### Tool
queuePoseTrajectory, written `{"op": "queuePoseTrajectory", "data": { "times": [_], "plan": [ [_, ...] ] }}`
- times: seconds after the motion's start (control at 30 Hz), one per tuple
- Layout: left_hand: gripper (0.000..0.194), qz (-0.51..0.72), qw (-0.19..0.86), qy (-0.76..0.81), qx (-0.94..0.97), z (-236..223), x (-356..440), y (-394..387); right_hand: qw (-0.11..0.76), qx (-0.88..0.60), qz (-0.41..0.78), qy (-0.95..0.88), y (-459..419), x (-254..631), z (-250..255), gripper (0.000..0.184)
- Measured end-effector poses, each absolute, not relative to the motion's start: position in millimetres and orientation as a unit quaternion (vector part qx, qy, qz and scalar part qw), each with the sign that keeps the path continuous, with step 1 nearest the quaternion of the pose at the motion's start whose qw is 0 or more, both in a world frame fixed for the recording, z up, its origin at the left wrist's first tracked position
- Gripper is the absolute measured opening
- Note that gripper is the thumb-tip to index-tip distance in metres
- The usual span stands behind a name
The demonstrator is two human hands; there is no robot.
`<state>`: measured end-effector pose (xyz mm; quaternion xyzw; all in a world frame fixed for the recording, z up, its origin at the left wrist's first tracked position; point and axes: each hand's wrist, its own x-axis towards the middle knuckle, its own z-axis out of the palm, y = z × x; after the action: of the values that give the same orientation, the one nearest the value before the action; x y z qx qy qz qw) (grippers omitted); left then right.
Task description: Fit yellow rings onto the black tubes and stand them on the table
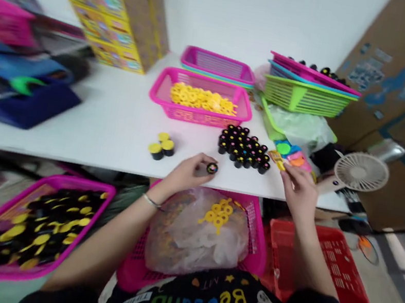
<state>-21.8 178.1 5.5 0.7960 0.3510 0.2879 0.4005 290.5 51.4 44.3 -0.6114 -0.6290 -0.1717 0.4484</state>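
Note:
My left hand is closed on a small black cylinder with a coloured pattern on its top, near the table's front edge. To the right, my right hand pinches a small yellow piece, maybe a wrapper or sticker; its exact kind is blurred. Between my hands stands a cluster of similar black cylinders with coloured tops. Several black cylinders with yellow lids stand left of my left hand. Beside my right hand lie colourful flat pieces.
A pink basket of yellow rings is behind the cylinders. Stacked baskets and a small fan are at right. Below the table are a plastic bag with yellow rings on it, a pink basket of yellow-lidded pieces and a red basket.

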Motion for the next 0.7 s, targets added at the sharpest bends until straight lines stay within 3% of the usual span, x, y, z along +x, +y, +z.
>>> {"op": "queuePoseTrajectory", "data": {
  "times": [0.17,0.43,0.7],
  "plan": [
    [0.034,0.347,0.499,0.251,0.753,20.2,-18.0,139.8,0.468,-0.455,-0.124,-0.748,36.5,214.1,60.4,0.023],
    [0.027,0.422,0.485,0.199,0.74,16.8,-27.4,81.3,0.484,-0.351,-0.026,-0.801,38.6,173.4,37.2,0.047],
    [0.046,0.435,0.51,0.195,0.716,-10.9,-35.1,66.9,0.484,-0.361,-0.041,-0.796,31.9,164.1,8.8,0.035]
  ]
}}
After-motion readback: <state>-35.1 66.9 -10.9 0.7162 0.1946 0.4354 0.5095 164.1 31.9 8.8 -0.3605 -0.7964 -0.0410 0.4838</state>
